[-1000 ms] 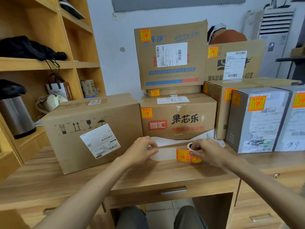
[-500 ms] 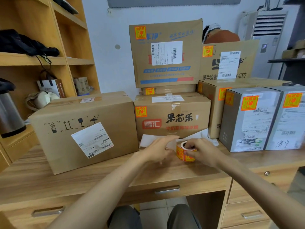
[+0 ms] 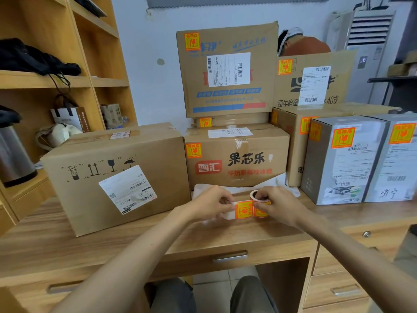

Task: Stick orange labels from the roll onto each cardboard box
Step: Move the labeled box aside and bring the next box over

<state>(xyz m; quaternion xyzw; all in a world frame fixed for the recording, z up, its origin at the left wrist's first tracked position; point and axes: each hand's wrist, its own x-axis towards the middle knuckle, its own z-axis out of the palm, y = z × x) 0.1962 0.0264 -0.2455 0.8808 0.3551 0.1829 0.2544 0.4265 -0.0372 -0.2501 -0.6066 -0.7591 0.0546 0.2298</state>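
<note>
Over the desk (image 3: pixel 67 245), left hand (image 3: pixel 209 204) pinches backing (image 3: pixel 228 215) newly drawn from the roll (image 3: pixel 261 212) right hand (image 3: pixel 278 204) grips; next label (image 3: pixel 244 209) ready.

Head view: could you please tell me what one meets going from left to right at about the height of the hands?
Silver steel flask → large brown cardboard box with handling symbols → left hand → roll of orange labels → right hand → first grey wrapped box → second grey wrapped box.
</note>
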